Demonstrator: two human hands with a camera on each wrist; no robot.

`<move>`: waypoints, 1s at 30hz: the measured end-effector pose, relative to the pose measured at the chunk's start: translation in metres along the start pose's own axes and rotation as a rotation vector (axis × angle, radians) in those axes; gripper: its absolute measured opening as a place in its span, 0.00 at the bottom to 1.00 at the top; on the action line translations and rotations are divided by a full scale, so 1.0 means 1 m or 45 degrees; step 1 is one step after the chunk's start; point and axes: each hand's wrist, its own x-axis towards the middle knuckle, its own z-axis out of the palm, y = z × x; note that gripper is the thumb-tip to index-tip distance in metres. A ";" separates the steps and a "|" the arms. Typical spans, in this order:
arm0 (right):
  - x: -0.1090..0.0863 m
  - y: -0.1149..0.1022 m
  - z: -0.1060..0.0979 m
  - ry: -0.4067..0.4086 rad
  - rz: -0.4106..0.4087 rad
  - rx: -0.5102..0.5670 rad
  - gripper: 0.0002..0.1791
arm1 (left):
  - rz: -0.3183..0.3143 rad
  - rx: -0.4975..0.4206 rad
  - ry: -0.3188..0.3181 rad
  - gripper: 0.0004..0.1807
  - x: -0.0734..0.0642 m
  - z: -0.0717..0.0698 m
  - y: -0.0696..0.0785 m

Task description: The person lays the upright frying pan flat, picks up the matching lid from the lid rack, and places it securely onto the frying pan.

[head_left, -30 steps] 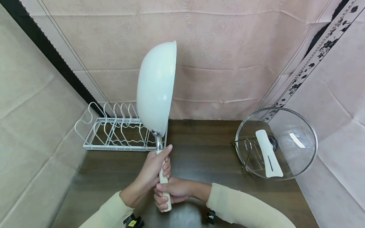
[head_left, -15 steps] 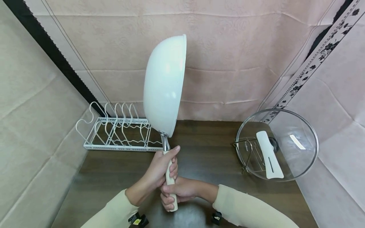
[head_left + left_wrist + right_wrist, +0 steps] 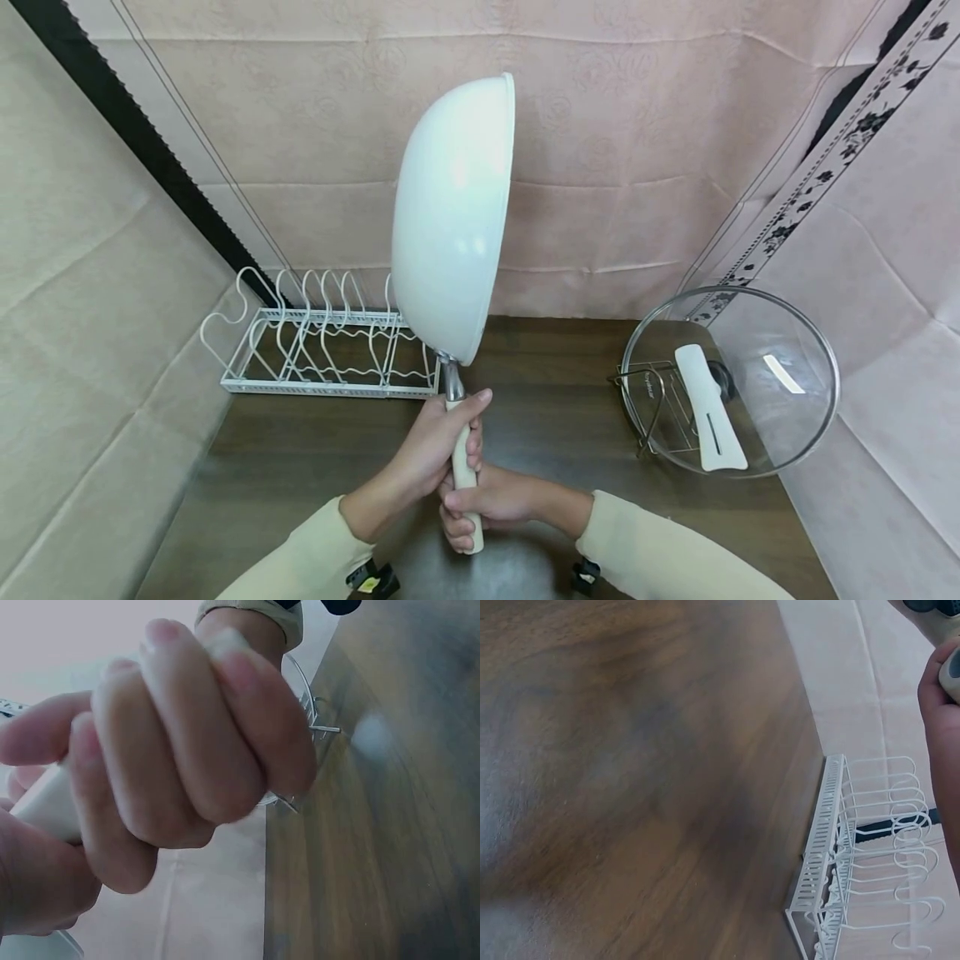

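A deep white wok [image 3: 453,217] is held upright on its edge, its pan pointing away and its opening turned right. Its cream handle [image 3: 464,467] runs down toward me from a metal neck [image 3: 452,380]. My left hand [image 3: 442,446] grips the upper part of that handle, thumb lying along it. Just below, my right hand [image 3: 498,502] grips the handle near its end. The left wrist view has curled fingers [image 3: 180,742] close up around the handle. At the right edge of the right wrist view, the handle's end [image 3: 952,675] sticks out of a hand.
Behind and left of the wok stands a white wire dish rack [image 3: 330,387] on the wooden table [image 3: 555,400]. On the right, a glass lid [image 3: 810,367] leans in a wire stand [image 3: 656,408], with a slotted white piece [image 3: 708,408] at it. Cloth-covered walls [image 3: 600,167] surround the table.
Both hands have carried the wok to the right and slightly up in view, uncovering the rack's right end. Their grips on the handle look the same. The lid stays put.
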 end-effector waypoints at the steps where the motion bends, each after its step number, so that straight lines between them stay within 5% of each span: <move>1: -0.001 0.000 -0.001 0.004 0.001 -0.004 0.32 | 0.010 0.029 0.011 0.25 0.000 0.001 0.000; 15: -0.008 -0.002 -0.002 0.049 -0.052 -0.109 0.38 | -0.010 0.090 0.173 0.20 -0.003 0.019 0.001; 30: -0.022 -0.004 0.007 0.046 -0.030 -0.059 0.36 | -0.017 -0.065 -0.086 0.27 0.007 0.027 -0.008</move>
